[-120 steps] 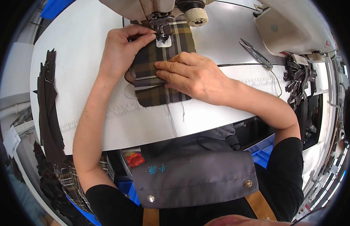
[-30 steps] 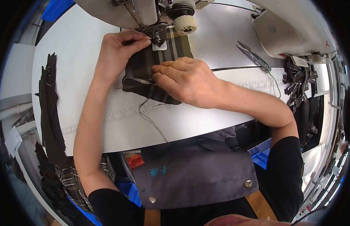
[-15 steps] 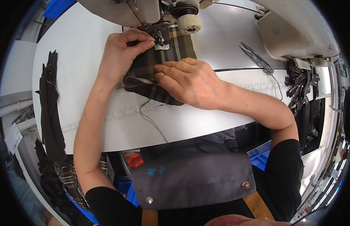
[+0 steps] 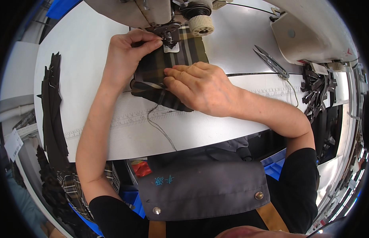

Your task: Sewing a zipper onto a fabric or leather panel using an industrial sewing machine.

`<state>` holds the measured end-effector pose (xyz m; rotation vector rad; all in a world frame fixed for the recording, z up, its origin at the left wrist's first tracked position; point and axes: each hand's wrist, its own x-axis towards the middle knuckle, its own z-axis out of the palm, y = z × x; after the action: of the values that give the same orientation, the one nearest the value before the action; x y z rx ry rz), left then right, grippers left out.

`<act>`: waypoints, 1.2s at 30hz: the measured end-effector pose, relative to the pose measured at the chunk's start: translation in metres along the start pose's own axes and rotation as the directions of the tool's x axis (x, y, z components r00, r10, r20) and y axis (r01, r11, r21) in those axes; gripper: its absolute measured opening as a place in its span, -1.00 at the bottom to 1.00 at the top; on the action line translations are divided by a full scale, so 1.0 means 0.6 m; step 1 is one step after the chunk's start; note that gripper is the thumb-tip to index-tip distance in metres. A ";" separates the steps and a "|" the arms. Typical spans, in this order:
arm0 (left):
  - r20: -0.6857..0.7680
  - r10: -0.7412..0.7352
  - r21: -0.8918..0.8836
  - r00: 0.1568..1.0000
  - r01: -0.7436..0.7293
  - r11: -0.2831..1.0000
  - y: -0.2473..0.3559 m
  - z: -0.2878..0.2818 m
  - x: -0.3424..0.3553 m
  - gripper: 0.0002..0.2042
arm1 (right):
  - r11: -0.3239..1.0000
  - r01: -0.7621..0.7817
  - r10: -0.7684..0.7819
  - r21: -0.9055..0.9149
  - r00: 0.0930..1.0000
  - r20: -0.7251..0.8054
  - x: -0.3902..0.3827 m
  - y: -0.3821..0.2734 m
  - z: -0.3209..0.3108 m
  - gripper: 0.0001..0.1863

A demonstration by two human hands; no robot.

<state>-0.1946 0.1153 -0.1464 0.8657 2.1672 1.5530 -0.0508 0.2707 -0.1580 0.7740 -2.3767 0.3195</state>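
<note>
Plaid fabric [image 4: 152,70] in dark olive and black, with pale stripes, lies under the presser foot [image 4: 168,38] of a sewing machine [image 4: 129,11]. My left hand [image 4: 131,51] pinches thumb and forefinger together just left of the foot; whatever is between the fingertips is too small to make out. Below and to the right, my right hand [image 4: 202,87] rests flat on the fabric with its fingers stretched out. A small white piece [image 4: 171,49] shows right in front of the foot. From the fabric's near edge a loose thread [image 4: 157,126] trails across the table.
Thread snips [image 4: 271,61] lie on the right, with a cord [image 4: 294,92] attached. Dark fabric strips [image 4: 316,89] hang in a bunch at the right edge; longer dark strips [image 4: 53,107] drape over the left. A printed ruler scale [image 4: 131,115] runs along the table's near side.
Both hands hold nearly the same places; the fabric has hardly shifted. The whole view has moved very slightly.
</note>
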 end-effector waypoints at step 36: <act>0.082 0.537 0.516 0.840 -0.496 0.698 -0.015 0.015 -0.020 -0.89 | 0.984 -0.087 0.093 0.158 0.995 -0.030 0.014 0.024 -0.020 -0.83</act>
<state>-0.1829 0.1119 -0.1588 1.7536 2.5996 1.2042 -0.0592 0.2831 -0.1439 0.7254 -2.3765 0.5589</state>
